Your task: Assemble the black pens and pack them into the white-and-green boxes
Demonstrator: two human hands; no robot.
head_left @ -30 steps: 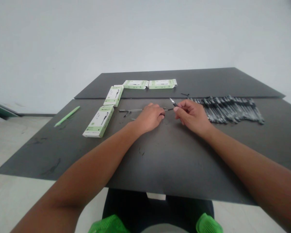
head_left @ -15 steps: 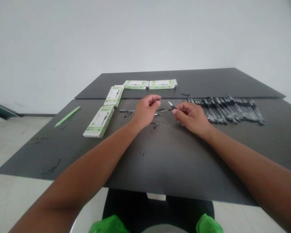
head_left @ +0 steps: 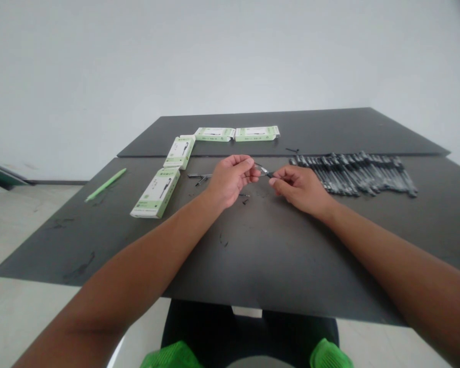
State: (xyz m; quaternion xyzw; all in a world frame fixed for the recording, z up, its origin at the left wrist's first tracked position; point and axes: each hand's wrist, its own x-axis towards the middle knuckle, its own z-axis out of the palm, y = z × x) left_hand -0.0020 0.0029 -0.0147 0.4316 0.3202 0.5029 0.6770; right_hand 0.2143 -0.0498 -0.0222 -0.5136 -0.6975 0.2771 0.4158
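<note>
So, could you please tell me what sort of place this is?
Probably a plain indoor workspace, judging by the dark table with a long row of pens and four small boxes on it.

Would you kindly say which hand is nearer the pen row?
Right: the right hand is by the left end of the pen row; the left hand is farther left.

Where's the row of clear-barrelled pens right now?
In the head view, the row of pens lies on the table, just right of the right hand.

A pale wall (head_left: pixel 230 56) stands behind the dark table (head_left: pixel 276 255).
</note>
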